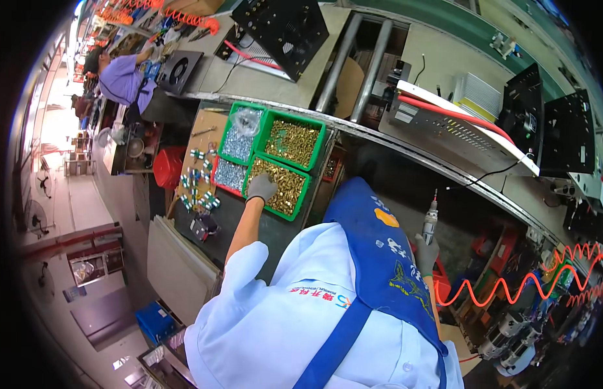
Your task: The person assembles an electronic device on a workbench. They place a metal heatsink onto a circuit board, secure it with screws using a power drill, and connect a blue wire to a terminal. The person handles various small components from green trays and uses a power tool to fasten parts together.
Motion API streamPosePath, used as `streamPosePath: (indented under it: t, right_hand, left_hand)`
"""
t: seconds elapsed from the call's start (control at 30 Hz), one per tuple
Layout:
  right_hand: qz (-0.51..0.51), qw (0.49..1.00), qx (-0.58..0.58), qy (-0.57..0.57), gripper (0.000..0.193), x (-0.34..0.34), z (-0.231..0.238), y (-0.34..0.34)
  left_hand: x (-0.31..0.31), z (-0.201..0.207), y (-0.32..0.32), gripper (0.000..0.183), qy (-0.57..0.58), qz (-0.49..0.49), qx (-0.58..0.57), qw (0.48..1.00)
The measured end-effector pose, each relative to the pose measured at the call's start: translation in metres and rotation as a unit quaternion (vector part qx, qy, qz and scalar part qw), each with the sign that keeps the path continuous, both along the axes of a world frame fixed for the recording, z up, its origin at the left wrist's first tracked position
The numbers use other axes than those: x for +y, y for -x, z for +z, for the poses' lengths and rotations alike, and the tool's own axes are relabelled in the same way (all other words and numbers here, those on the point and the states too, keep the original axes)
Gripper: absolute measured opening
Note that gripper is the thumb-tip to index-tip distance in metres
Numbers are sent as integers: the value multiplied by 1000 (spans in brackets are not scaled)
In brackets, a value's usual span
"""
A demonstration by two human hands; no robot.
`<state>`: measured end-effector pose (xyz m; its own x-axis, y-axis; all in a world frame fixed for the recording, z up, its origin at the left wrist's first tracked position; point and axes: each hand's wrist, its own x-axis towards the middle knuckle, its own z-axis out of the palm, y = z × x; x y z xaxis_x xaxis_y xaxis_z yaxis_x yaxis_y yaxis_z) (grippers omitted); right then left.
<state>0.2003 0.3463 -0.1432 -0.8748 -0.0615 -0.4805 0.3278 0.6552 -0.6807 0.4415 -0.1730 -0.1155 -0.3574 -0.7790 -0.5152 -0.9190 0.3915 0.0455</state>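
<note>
My left hand [262,187], in a grey glove, dips into a green bin [304,198] of brass-coloured screws [285,195]. Its fingers are drawn together among the screws; whether they pinch any is too small to make out. On the other side, my gloved right hand [426,254] is wrapped round an air screwdriver [430,223], whose bit points up and away from me. Another green bin with brass-coloured screws [291,141] adjoins the first. Silvery screws [237,142] fill a green bin to the left, with a clear plastic bag [246,121] on top, and a red bin [229,176] below.
Small green-and-white parts [196,183] lie left of the bins. Beyond them runs a bench with metal rollers [372,71], a black panel [282,32] and a white metal housing [457,133]. An orange coiled hose [509,285] hangs at right. A person in purple [123,79] works far left.
</note>
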Motion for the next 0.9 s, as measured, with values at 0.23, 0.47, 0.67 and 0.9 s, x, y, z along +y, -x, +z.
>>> streamPosePath:
  t: [0.23,0.47,0.67,0.9]
  right_hand:
    - [4,999,-13,30,27,-15,0,18]
    - [15,1000,-12,8,32,-33,-3,13]
    - [15,1000,-15,6,39,-36,17,14]
    - [-40,998,-16,34,41,-30,22,8]
  left_hand:
    - [27,-23,-9,35,123,0,105,987]
    - [14,-38,-18,22,123,-3,159,980]
    - [6,-50,-31,25,91,-2,158,983]
    - [4,-45,-28,18,118,-40,132,983]
